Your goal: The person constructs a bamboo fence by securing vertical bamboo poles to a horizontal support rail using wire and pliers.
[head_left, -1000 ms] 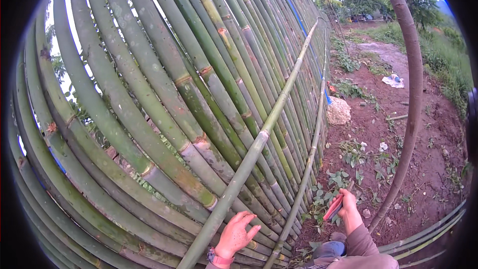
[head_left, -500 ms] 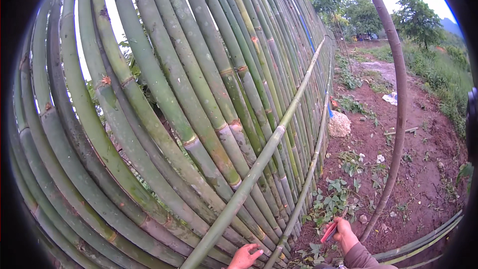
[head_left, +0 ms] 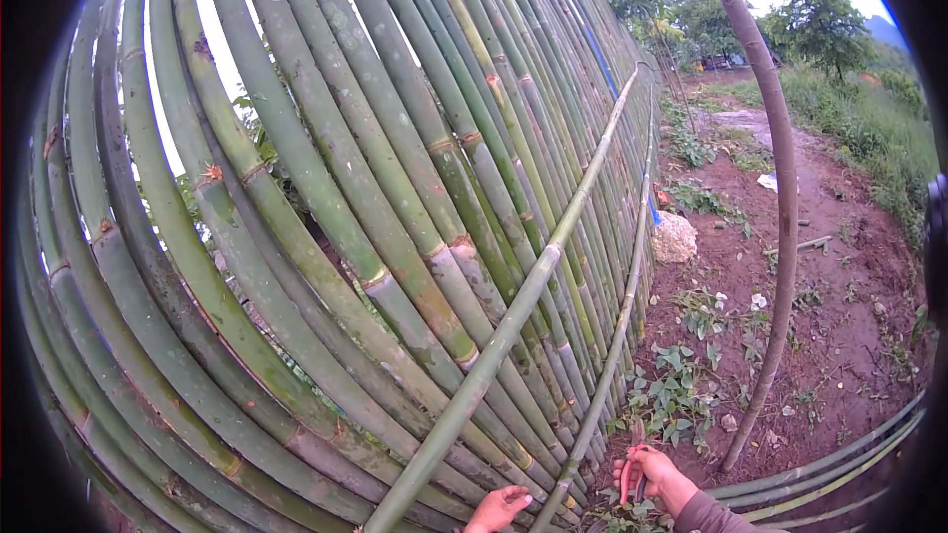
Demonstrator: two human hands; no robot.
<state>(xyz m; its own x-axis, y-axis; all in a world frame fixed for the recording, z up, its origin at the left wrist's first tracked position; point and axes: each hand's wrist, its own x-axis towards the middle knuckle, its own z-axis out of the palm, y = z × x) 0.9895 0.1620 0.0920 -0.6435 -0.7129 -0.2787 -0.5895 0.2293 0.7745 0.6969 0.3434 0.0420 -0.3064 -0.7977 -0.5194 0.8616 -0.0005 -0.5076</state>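
Note:
My right hand point(head_left: 650, 474) is closed around a pair of pliers point(head_left: 625, 482) with red and dark handles. The handles hang downward and the jaws point up, over leafy ground beside the fence foot. At the lower edge, my left hand point(head_left: 499, 509) is beside the lower bamboo rail point(head_left: 594, 413), its fingers loosely bent and apart, with nothing visible in them. Above it, a thicker bamboo rail point(head_left: 494, 350) slants across the fence. The fence point(head_left: 395, 227) is a row of tall green bamboo poles set close together.
To the right stands a thin, bent tree trunk point(head_left: 787, 188). Cut bamboo poles point(head_left: 829, 474) lie at the lower right. A pale rock point(head_left: 673, 237) rests by the fence, and low leafy plants point(head_left: 676, 393) grow on the reddish soil point(head_left: 839, 336).
My right hand has moved left and slightly down, and the pliers have turned so their handles point more downward. My left hand has shifted a little right, its fingers nearer together.

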